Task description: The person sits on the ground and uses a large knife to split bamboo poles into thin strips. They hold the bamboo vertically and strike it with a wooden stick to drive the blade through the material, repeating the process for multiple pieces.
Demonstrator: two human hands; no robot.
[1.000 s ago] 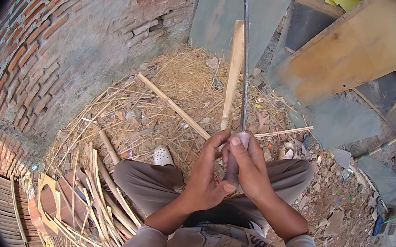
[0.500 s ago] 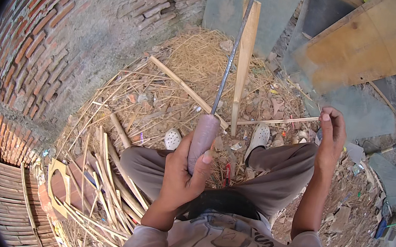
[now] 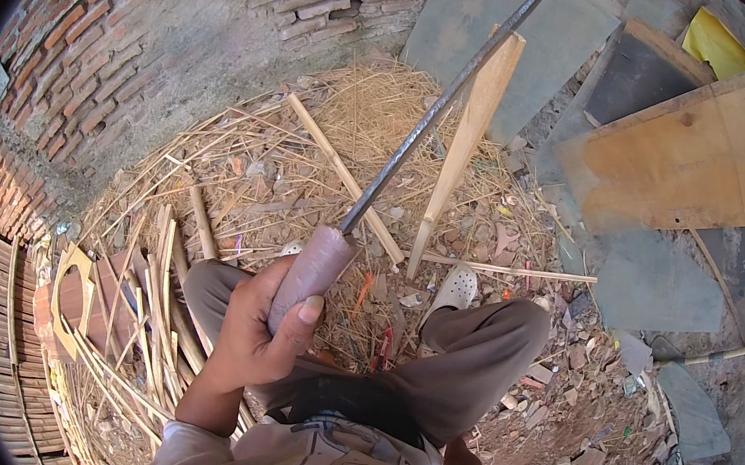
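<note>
My left hand (image 3: 261, 326) is closed around the handle of a long-bladed knife (image 3: 446, 101), a handle wrapped in dull purple. The dark blade slants up and to the right, away from me. Its upper part passes in front of a pale wooden stake (image 3: 464, 141), wide at the far end and narrow at the near end. Of my right arm (image 3: 461, 459) only a small patch of skin shows beside my hip, and the hand is out of sight. Ahead of my legs lies a thin bamboo strip (image 3: 504, 270), resting on the littered ground.
A bamboo stick (image 3: 342, 177) lies left of the stake. Several split bamboo pieces (image 3: 160, 308) are heaped by my left knee. A worn brick wall (image 3: 134, 41) rises on the left. Sheets (image 3: 704, 144) lean at the far right. Straw and rubble cover the ground.
My right hand has left the end of the thin strip and dropped out of view. The knife has moved left and tilted rightward, showing more of its blade; my view has shifted too.
</note>
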